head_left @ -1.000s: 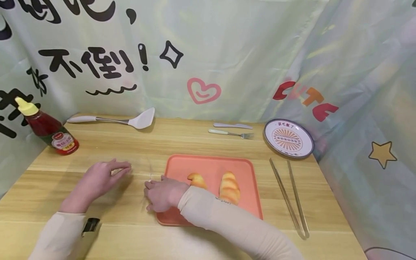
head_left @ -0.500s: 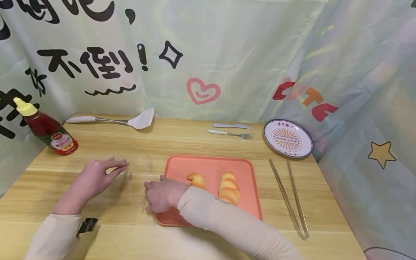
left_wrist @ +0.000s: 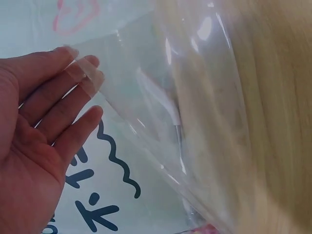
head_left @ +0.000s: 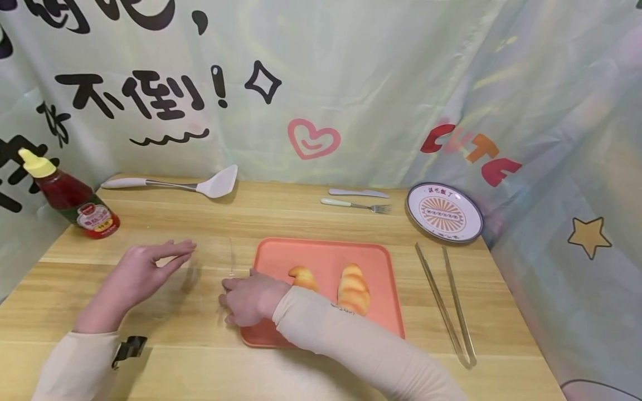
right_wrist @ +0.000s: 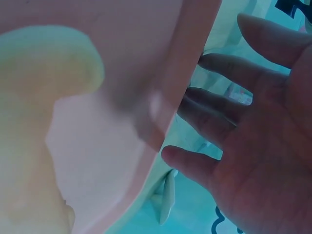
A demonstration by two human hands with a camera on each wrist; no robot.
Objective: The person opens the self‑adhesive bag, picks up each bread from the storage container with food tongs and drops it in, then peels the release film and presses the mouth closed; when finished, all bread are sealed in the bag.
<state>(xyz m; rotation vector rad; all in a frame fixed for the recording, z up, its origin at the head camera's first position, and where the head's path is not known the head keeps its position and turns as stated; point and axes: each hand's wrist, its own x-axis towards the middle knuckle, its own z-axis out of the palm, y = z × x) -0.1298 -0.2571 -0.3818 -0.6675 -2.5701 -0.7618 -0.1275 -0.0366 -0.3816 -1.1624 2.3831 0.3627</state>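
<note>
A clear plastic bag or film spans the space between the two hands, its edges faint against the wood. My left hand pinches one corner of it between thumb and fingertips, raised over the left part of the table. Beside the left edge of the pink tray, my right hand reaches across with fingers extended and resting on the near end of the film. In the right wrist view those fingers lie along the tray's rim. On the tray lie two bread rolls, a curved one and a longer one, both partly covered by the right sleeve.
A sauce bottle with a yellow cap stands at the left. Along the back lie a white spatula, a knife and a fork. At the right are a patterned plate and metal tongs. Printed cloth hangs behind.
My left hand has shifted a little to the left and slightly up, drawing the film's corner along. The right hand, tray and bread have stayed in place.
</note>
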